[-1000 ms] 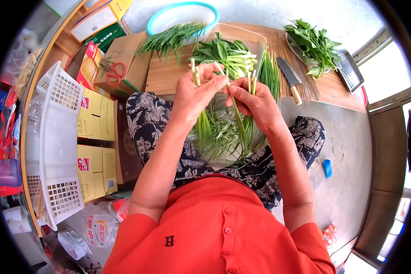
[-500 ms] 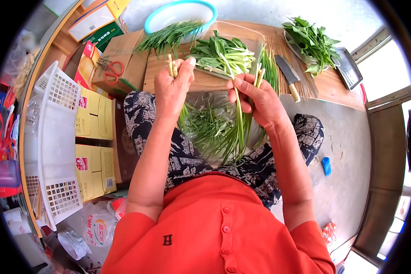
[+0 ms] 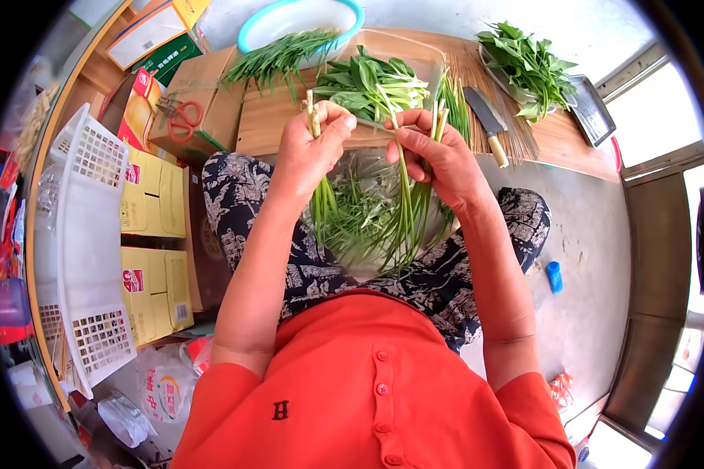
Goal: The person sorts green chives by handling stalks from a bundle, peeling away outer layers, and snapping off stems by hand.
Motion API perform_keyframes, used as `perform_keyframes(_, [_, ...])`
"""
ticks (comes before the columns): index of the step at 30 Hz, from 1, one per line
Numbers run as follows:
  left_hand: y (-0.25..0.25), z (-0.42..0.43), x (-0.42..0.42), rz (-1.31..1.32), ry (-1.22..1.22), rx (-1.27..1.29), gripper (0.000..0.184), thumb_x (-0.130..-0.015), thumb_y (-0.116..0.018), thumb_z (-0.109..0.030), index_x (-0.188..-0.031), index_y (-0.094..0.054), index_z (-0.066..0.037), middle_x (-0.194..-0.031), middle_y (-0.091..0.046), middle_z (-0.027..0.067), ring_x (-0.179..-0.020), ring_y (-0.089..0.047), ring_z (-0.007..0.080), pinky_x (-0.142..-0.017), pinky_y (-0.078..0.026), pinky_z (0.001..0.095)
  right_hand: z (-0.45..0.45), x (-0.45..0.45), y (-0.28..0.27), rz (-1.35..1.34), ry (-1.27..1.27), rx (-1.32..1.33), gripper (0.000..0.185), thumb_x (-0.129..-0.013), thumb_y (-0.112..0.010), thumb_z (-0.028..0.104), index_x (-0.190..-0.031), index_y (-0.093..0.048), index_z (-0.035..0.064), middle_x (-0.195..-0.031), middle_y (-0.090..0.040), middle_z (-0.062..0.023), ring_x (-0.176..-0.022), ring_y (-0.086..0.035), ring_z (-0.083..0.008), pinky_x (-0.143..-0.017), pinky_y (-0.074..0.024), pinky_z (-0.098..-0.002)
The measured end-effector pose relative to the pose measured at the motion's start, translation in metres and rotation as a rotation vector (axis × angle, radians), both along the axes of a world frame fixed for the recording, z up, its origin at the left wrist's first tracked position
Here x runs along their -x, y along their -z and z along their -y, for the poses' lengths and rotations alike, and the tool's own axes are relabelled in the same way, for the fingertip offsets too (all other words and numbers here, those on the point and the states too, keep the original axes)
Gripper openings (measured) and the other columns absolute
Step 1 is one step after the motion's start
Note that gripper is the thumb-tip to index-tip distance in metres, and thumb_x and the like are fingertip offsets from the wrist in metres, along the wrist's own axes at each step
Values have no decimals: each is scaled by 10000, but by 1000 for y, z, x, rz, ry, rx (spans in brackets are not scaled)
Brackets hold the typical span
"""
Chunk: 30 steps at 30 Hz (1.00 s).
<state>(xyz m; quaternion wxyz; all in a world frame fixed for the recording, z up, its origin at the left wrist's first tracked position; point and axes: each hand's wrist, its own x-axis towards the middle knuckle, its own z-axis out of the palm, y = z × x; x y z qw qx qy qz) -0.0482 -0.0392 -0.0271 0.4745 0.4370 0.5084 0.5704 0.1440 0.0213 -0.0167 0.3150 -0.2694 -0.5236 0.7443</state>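
My left hand is closed around a small bunch of garlic chives, pale stalk ends up and green leaves hanging below the fist. My right hand grips another bunch of garlic chives, its long leaves drooping toward my lap. One pale stalk stands slightly apart at the right fingertips. Between my knees, under both hands, lies a loose heap of chives on clear plastic. Thumb and fingers of the two hands face each other with a small gap between.
Ahead is a wooden board with a tray of leafy greens, a knife and thin sticks. Chives hang over a blue-rimmed basin. At left are red scissors, cartons and a white basket.
My left hand has moved closer to the right one, and the right fingers have shifted around the stalk tips. The whole view has drifted slightly.
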Motion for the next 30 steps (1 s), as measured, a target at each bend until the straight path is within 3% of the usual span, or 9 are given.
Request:
perform_keyframes(5, [-3,-4,-17,-5,58,-109,276,-856,-666,-173,-1084,-604,-30,-717,-502,-74,-530,-374,-7,-442,-253,158,2,2,1,41,-26,-49,105,-909,-550,107,-976,-559,26,-750,-635,-61,-500,-431,-49,-442,-324,-181])
perform_keyframes(8, [4,-10,-17,-67,32,-139,110,-857,-657,-140,-913,-644,-46,-628,-479,-94,-513,-364,-8,-435,-239,154,3,2,-2,63,-28,-42,107,-899,-548,95,-979,-557,25,-749,-631,-57,-503,-433,-49,-443,-323,-180])
perform_keyframes(11, [5,-11,-8,-79,-37,-89,92,-875,-634,-141,-885,-634,-49,-658,-500,-76,-515,-369,-7,-425,-238,158,1,-3,-3,68,3,-43,120,-900,-538,97,-998,-556,31,-744,-625,-54,-500,-426,-47,-441,-312,-181])
perform_keyframes(16, [-2,-10,-9,-56,-69,-91,262,-897,-612,-187,-1105,-629,-28,-697,-510,-48,-503,-373,2,-429,-248,154,0,-7,0,54,-13,-44,170,-911,-514,112,-1062,-547,41,-716,-603,-30,-495,-404,-40,-437,-296,-183])
perform_keyframes(21, [-3,-12,-23,-150,32,-176,219,-894,-612,-165,-1059,-641,-25,-684,-538,-68,-538,-387,-5,-434,-262,157,4,-3,2,178,-143,-55,189,-933,-538,212,-933,-614,39,-682,-569,3,-524,-411,-33,-458,-300,-173])
perform_keyframes(23, [-1,-12,-26,-36,109,-170,171,-899,-603,-155,-1004,-641,-26,-691,-555,-59,-532,-386,-2,-436,-271,160,6,-2,1,239,-95,-48,253,-944,-530,264,-854,-631,50,-666,-567,5,-542,-438,-44,-479,-323,-177])
perform_keyframes(25, [-2,-10,-19,18,134,-131,136,-903,-597,-154,-961,-625,-34,-720,-558,-47,-536,-396,7,-440,-279,158,0,-3,1,310,34,-382,340,-973,-467,318,-803,-628,72,-656,-549,22,-565,-448,-58,-522,-357,-204])
perform_keyframes(27, [2,-9,-10,90,278,83,125,-904,-598,-157,-961,-607,-46,-762,-553,-36,-554,-412,15,-442,-285,157,-6,-8,-8,287,140,-370,290,-972,-471,273,-851,-626,60,-656,-562,22,-603,-489,-53,-547,-374,-206])
perform_keyframes(30, [3,-10,-16,128,375,113,143,-907,-599,-177,-967,-588,-48,-794,-541,-23,-572,-427,23,-443,-294,160,-1,7,-18,175,115,-358,157,-925,-554,160,-923,-639,28,-720,-614,7,-633,-554,-57,-550,-420,-198])
